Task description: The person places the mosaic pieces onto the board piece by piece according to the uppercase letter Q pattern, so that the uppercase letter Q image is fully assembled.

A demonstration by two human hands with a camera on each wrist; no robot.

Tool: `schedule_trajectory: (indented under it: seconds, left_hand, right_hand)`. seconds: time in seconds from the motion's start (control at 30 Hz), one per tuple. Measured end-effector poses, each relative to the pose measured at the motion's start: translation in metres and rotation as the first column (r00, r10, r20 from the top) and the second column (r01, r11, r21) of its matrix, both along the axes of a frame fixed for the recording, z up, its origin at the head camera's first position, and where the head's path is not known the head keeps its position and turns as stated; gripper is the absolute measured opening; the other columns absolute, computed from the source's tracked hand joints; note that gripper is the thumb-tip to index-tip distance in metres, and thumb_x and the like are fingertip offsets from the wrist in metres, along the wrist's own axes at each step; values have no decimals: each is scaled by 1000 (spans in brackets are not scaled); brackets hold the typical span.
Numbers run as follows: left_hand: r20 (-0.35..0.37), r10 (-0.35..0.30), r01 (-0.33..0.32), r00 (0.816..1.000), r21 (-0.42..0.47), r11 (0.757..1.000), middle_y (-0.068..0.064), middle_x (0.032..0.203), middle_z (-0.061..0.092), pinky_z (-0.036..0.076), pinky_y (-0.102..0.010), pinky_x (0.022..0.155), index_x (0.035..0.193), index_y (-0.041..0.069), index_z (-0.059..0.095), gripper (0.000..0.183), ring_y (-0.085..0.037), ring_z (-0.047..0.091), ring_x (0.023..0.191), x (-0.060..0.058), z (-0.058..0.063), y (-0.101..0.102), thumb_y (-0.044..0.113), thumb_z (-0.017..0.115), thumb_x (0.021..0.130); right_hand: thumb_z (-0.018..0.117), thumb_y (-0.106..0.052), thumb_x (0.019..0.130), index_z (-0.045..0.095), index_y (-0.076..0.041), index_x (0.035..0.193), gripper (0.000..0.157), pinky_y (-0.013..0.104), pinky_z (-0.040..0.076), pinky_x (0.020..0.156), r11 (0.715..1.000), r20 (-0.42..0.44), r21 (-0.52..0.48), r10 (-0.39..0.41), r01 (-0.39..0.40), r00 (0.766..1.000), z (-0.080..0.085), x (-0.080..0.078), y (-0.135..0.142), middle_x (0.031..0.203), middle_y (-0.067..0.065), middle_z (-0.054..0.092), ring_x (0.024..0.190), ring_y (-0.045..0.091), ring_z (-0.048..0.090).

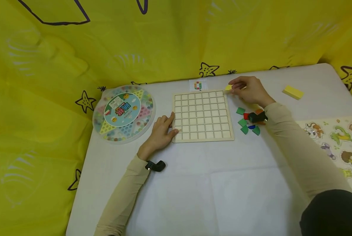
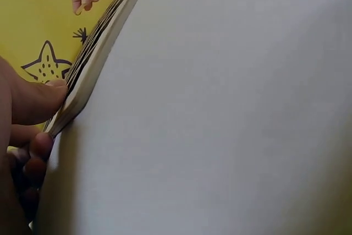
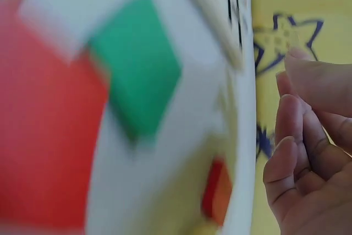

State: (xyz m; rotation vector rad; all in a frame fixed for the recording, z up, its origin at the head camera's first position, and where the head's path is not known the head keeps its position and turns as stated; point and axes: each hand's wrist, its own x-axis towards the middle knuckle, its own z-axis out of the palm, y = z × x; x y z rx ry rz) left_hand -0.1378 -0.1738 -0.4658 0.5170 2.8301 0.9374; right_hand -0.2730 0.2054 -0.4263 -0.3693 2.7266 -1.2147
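A wooden board (image 1: 202, 115) with a grid of square cells lies on the white table. At its left side my left hand (image 1: 161, 132) holds the edge. In the left wrist view the thumb (image 2: 47, 100) lies over the frame and curled fingers (image 2: 39, 146) press against its side. Beyond the board's top right corner, my right hand (image 1: 251, 89) pinches a small yellow piece (image 1: 228, 87) between thumb and fingertips. Below that hand lie several green pieces (image 1: 242, 122), a red piece (image 1: 246, 116), a blue piece (image 1: 251, 127) and orange ones partly hidden by the wrist camera.
A small pattern card (image 1: 197, 85) lies behind the board. To the left is a round clear-lidded game box (image 1: 124, 114). A yellow block (image 1: 293, 92) stands at the back right, with an animal picture sheet (image 1: 338, 141) nearer. A yellow curtain (image 1: 170, 39) hangs behind the table.
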Motion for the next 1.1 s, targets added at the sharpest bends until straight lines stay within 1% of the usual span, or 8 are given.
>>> schedule_trajectory:
  seconds: [0.07,0.17,0.37,0.53,0.63,0.77,0.9,1.1]
  left_hand:
    - [16,-19,19,1000,13,1000,-10,100,48,26,-38,89,164,-4,30,76,-27,38,97,-1,2,-3,19,68,102]
    - [30,-45,43,999,41,998,-10,102,51,25,-36,90,163,-4,30,76,-27,38,97,-3,4,-6,14,68,101]
    - [27,-69,67,997,68,995,-11,102,51,25,-34,90,163,-5,29,76,-26,37,96,-4,2,-10,10,68,100]
    - [22,-66,65,998,76,995,-11,101,52,26,-33,89,163,-5,30,76,-25,38,95,-4,3,-10,10,69,99]
    - [33,-63,60,997,86,995,-10,101,52,26,-34,90,162,-5,30,77,-25,38,96,-4,3,-10,10,70,99]
    - [51,-61,56,997,94,994,-10,101,52,27,-34,91,163,-4,30,77,-24,38,96,-5,2,-10,10,71,99]
    - [52,-55,50,997,92,994,-9,101,52,27,-34,91,162,-4,30,77,-24,38,96,-5,3,-11,10,71,99]
    - [54,-55,50,997,93,994,-10,102,53,27,-34,91,162,-4,31,77,-25,39,96,-5,4,-11,10,72,99]
  right_hand:
    - [70,-16,102,71,-1,131,33,16,46,74,1000,8,-20,7,-7,1000,0,1,-11,118,23,71,96,18,61]
    - [71,-19,103,71,-1,132,34,18,46,77,999,29,-48,18,-16,999,-2,2,-27,119,21,71,100,22,62]
    - [73,-20,102,71,-2,130,34,21,46,83,995,35,-85,55,-52,998,-8,2,-53,116,19,71,101,24,62]
    - [73,-18,101,72,-2,129,32,22,46,86,988,46,-124,100,-94,994,-13,3,-71,115,19,72,103,25,64]
    - [73,-17,101,72,-2,128,31,22,47,86,984,52,-137,122,-114,991,-16,4,-79,114,19,72,102,26,64]
    - [73,-14,100,72,-1,127,30,20,47,85,979,31,-142,153,-147,988,-19,4,-88,112,19,72,100,26,65]
    - [74,-12,99,73,0,126,29,17,47,83,973,0,-150,177,-175,984,-21,5,-96,111,19,73,99,26,66]
    - [77,-16,98,75,-1,123,29,19,48,83,970,-7,-152,190,-189,982,-22,5,-107,110,18,74,96,24,67]
